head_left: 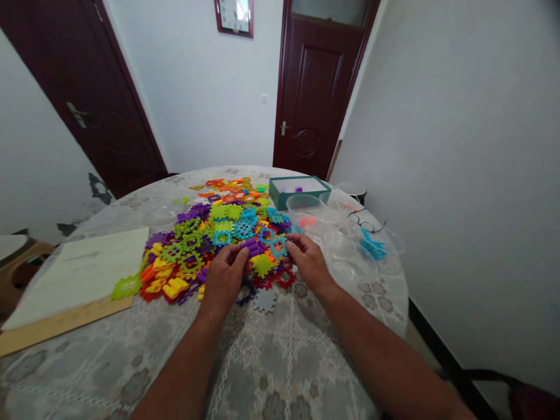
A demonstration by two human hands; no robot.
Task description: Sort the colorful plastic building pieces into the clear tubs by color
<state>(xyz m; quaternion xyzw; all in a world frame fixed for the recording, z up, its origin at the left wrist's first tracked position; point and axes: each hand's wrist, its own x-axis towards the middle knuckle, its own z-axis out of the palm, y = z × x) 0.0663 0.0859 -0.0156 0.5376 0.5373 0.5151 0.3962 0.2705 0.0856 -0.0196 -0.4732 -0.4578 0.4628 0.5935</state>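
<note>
A pile of bright plastic building pieces [225, 227] covers the middle of the table. At its front edge, my left hand [224, 274] is closed on a purple ribbed piece [254, 247], thumb on top. Opposite it, my right hand [308, 262] pinches a light blue window-shaped piece [277, 248] between thumb and fingers. The two pieces are close together; whether they touch I cannot tell. Just below them are a yellow-green toothed square [262, 265], a red frame piece [285, 278] and a grey toothed square [265, 300].
Behind the pile stands a green box [280, 198] with a purple piece inside. Clear plastic tubs [350, 259] are on the right, one with blue pieces [373, 245], near a pair of glasses [366, 221]. A pale paper sheet [83, 274] and a brown strip [65, 321] lie left.
</note>
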